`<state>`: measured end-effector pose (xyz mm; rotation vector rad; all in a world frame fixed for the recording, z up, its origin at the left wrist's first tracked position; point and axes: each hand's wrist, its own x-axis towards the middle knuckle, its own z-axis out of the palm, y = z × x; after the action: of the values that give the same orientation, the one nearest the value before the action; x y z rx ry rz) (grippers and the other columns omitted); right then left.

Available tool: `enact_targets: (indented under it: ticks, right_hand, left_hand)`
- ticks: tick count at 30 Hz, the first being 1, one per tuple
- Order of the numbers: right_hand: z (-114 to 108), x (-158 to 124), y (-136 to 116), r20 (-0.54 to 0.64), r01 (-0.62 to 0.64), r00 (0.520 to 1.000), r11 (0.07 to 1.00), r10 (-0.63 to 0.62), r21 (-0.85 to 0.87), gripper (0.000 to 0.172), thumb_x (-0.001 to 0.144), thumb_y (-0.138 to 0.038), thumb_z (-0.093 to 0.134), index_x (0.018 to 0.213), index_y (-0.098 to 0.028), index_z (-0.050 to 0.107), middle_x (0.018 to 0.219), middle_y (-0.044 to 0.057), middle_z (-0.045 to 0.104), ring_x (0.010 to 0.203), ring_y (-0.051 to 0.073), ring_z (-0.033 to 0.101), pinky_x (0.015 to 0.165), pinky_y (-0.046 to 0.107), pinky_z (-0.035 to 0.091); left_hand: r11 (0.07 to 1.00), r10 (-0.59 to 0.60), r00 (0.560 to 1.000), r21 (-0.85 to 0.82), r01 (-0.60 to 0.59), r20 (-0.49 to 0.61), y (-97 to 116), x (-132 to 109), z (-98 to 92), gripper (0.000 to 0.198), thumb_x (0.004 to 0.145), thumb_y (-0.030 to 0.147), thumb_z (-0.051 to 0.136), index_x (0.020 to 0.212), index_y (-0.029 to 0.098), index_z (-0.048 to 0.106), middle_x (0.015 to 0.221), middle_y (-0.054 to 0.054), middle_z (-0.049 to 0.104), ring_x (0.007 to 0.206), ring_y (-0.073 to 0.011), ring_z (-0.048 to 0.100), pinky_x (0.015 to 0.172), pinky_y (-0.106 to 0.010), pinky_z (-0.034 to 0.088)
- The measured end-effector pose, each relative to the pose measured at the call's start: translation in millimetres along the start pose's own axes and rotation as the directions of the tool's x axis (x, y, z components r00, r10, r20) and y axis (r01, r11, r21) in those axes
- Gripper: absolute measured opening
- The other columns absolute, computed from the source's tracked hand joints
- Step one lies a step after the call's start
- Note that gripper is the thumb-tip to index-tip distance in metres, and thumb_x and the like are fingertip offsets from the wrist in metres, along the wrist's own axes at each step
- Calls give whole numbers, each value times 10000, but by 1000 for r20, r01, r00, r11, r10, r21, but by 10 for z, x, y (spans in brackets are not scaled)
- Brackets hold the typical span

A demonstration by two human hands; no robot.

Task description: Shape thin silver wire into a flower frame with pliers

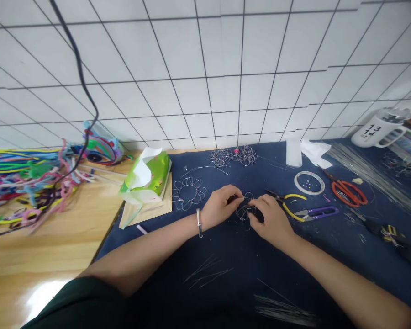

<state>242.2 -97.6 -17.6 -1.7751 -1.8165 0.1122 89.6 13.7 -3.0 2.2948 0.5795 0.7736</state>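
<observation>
Between my two hands is a small flower-like shape of looped thin wire point(242, 212), resting low over the dark blue cloth. My left hand point(223, 205), with a silver bangle at the wrist, pinches the wire shape's upper left edge between thumb and fingers. On its right side, the curled fingers of my right hand point(270, 219) grip the wire loops. Part of the shape is hidden by the fingers. A larger wire flower ring point(189, 193) lies to the left of my left hand. Yellow-handled pliers point(291, 206) lie just beyond my right hand.
Purple thread snips point(320, 213), orange-handled scissors point(349, 193) and a white ring dish point(296, 183) with beads lie at right. A green tissue pack point(150, 176) is at left. Loose wires point(208, 272) lie in front; finished-looking wire loops point(245, 156) sit by the wall. A white mug point(373, 130) stands far right.
</observation>
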Motion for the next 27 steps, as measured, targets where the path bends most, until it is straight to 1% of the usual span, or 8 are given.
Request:
enact_targets:
  ticks: [3, 6, 9, 12, 17, 22, 27]
  right_hand:
    - [-5, 4, -10, -11, -7, 1000, 1000, 7, 16, 220, 724, -165, 491, 932, -194, 554, 874, 70, 510, 887, 218, 490, 798, 362, 418]
    - [-12, -11, -19, -27, -24, 999, 999, 25, 43, 236, 719, -131, 469, 931, -201, 543, 885, 65, 516, 892, 212, 495, 810, 357, 414]
    - [-20, -23, -22, -56, -55, 997, 996, 59, 72, 249, 722, -111, 450, 939, -204, 531, 842, 49, 524, 842, 197, 506, 780, 344, 418]
    - [-31, -22, -33, -77, -58, 995, 992, 67, 112, 241, 728, -94, 446, 929, -198, 528, 783, 29, 520, 786, 173, 510, 743, 314, 421]
    - [-51, -12, -57, -27, -54, 998, 983, 59, 174, 148, 800, -141, 447, 873, -202, 560, 798, 24, 538, 782, 155, 514, 742, 295, 414]
    - [-56, 1, -35, 13, -78, 997, 963, 77, 257, 181, 827, -174, 453, 937, -221, 588, 831, 20, 547, 806, 146, 528, 752, 292, 419]
    - [-27, -2, 1, 9, -90, 996, 927, 93, 364, 195, 826, -178, 465, 941, -237, 610, 804, 14, 531, 751, 133, 526, 701, 284, 430]
  left_hand:
    - [999, -21, 1000, -43, 21, 9, -16, 11, -6, 67, 815, 180, 508, 784, 164, 565, 717, 6, 583, 607, -79, 531, 557, -197, 428]
    - [994, -74, 997, -79, 76, 28, -40, 17, 0, 88, 824, 206, 499, 774, 159, 554, 677, 17, 562, 539, -62, 513, 529, -189, 422]
    - [986, -121, 992, -111, 126, 46, -65, 16, 14, 91, 829, 220, 493, 787, 159, 546, 655, 28, 538, 491, -47, 492, 512, -182, 416]
    - [983, -137, 990, -118, 139, 32, -79, 16, 24, 81, 828, 210, 489, 798, 161, 545, 650, 29, 527, 502, -49, 492, 521, -177, 418]
    - [980, -164, 986, -114, 166, 26, -84, 20, 36, 75, 824, 212, 492, 808, 163, 547, 647, 31, 522, 507, -48, 486, 527, -171, 415]
    - [975, -184, 983, -126, 185, 20, -91, 8, 58, 77, 827, 221, 490, 813, 165, 542, 631, 36, 508, 495, -46, 474, 519, -170, 409]
    - [971, -189, 981, -145, 191, 32, -82, 6, 52, 76, 821, 226, 500, 816, 163, 542, 658, 30, 520, 502, -44, 479, 512, -168, 412]
